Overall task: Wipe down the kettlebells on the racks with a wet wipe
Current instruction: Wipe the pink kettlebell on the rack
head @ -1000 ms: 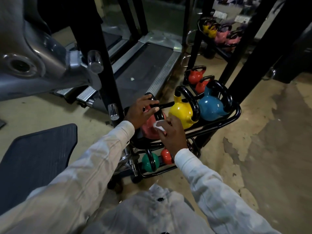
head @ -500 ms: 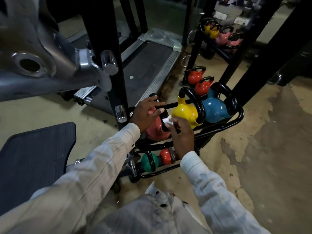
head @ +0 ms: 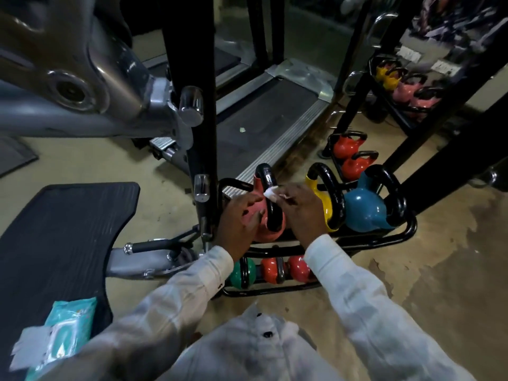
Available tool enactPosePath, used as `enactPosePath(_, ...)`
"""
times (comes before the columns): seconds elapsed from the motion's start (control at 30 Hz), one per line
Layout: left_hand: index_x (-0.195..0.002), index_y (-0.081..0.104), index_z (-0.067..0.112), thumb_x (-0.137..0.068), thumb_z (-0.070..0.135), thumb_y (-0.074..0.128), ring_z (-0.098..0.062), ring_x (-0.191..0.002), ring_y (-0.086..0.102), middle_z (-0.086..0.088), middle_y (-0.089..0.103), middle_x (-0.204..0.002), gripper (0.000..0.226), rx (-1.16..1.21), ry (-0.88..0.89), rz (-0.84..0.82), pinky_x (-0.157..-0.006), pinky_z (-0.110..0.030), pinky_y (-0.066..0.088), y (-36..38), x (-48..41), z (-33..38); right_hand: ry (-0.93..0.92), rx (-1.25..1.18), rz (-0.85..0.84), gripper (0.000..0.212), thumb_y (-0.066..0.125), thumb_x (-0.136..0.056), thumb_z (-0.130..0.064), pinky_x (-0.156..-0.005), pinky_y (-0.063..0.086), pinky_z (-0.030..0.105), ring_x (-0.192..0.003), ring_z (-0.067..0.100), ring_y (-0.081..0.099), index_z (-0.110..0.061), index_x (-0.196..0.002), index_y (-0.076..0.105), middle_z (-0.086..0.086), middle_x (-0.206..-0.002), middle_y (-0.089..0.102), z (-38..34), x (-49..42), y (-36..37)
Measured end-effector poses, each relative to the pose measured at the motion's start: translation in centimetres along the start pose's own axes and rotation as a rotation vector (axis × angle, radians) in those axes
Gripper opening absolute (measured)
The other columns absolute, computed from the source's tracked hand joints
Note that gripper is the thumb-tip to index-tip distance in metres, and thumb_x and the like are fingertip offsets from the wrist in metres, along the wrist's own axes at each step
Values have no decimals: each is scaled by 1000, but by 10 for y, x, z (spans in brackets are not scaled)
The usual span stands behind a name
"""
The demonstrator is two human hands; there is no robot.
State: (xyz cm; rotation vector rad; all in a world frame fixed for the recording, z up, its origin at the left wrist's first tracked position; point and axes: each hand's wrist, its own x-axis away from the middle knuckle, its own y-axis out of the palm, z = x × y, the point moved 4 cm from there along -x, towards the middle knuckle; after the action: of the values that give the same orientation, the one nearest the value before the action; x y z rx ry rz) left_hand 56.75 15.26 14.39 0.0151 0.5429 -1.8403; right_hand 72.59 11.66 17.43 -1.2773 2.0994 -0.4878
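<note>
A pink kettlebell (head: 270, 232) with a black handle sits at the left end of the upper shelf of a low black rack (head: 404, 237). My left hand (head: 239, 218) rests on the pink ball with its fingers spread over it. My right hand (head: 301, 209) pinches a small white wet wipe (head: 270, 193) against the top of the black handle. Beside it stand a yellow kettlebell (head: 324, 204) and a blue kettlebell (head: 365, 210). On the lower shelf lie a green kettlebell (head: 243, 272) and two small red kettlebells (head: 284, 269).
A teal pack of wipes (head: 61, 329) lies on a black rubber platform (head: 55, 229) at the lower left. A black upright post (head: 198, 105) and grey machine arm stand left of the rack. A treadmill (head: 264, 125) lies behind. More kettlebells (head: 353, 158) sit on racks at the back right.
My view has dropped closer to the rack. My right hand has carried the wipe up from the pink kettlebell's side onto its handle. My left hand has slid from the handle down onto the ball.
</note>
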Motion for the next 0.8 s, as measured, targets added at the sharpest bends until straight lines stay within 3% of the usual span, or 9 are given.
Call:
enactPosePath(0.17, -101, 62, 18, -85, 16, 70, -12, -93, 56, 1, 59, -103, 17, -82, 106, 43, -81, -24, 48, 5, 21, 8, -231, 94, -153, 13, 71, -88, -15, -91, 43, 16, -99, 12, 60, -19, -99, 76, 1, -101, 64, -12, 8, -8)
enactPosePath(0.33, -103, 65, 18, -85, 20, 70, -15, -100, 58, 1, 58, -109, 19, -159, 127, 50, -87, -32, 50, 19, 25, 9, -99, 85, -197, 16, 76, -83, -28, -85, 49, 31, -90, 19, 62, -17, -95, 78, 8, -93, 64, -6, -49, 1)
enactPosePath(0.47, -112, 68, 13, -84, 13, 66, -15, -111, 54, -2, 56, -120, 28, -263, 245, 84, -100, -13, 39, 19, 23, 17, -164, 120, -259, 13, 76, -82, -29, -80, 42, 10, -86, 0, 56, -23, -94, 78, 3, -92, 66, -2, -23, -5)
enactPosePath(0.57, -112, 68, 11, -79, 7, 70, -18, -113, 54, -4, 55, -121, 33, -299, 313, 109, -101, -18, 41, 19, 23, 19, -95, 102, -253, 23, 72, -82, -46, -81, 51, 27, -87, 7, 62, -27, -94, 77, 0, -91, 67, 3, -38, -1)
enactPosePath(0.67, -112, 69, 11, -82, 9, 69, -21, -114, 56, -8, 58, -121, 30, -324, 331, 94, -100, -29, 47, 21, 21, 14, 71, -11, -292, 39, 75, -69, -60, -80, 58, 43, -84, 17, 70, -28, -92, 75, 0, -87, 73, 20, -79, 7)
enactPosePath(0.73, -111, 69, 11, -83, 10, 69, -23, -115, 57, -9, 59, -122, 28, -343, 337, 81, -98, -33, 48, 22, 19, 13, 55, 4, -304, 34, 77, -68, -56, -80, 59, 43, -83, 16, 71, -30, -90, 75, -2, -86, 73, 22, -83, 9)
enactPosePath(0.8, -111, 69, 11, -84, 12, 68, -24, -114, 57, -11, 59, -124, 27, -357, 353, 78, -96, -34, 49, 22, 17, 12, -2, 69, -311, 27, 77, -74, -48, -81, 55, 34, -84, 13, 66, -28, -93, 77, -1, -89, 70, 15, -69, 6)
